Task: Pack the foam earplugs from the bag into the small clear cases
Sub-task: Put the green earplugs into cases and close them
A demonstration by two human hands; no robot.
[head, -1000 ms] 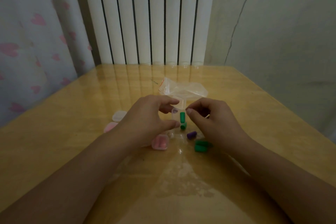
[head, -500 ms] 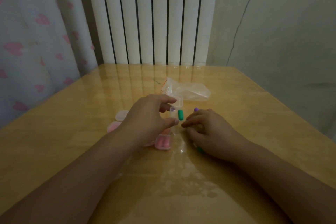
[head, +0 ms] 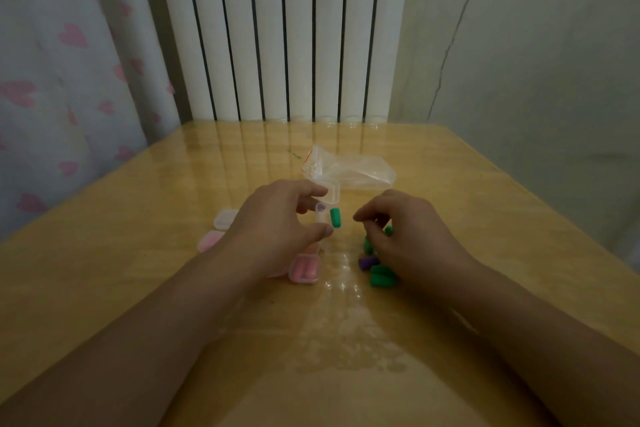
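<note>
Here the left hand [head: 277, 225] grips a clear case [head: 327, 208]; the right hand [head: 408, 236] pinches a green earplug [head: 388, 230].

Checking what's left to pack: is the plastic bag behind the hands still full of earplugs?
No, the clear plastic bag lies flat and looks empty, while loose green earplugs and a purple earplug lie on the table.

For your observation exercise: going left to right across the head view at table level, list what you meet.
White case → left hand → green earplug → right hand.
</note>
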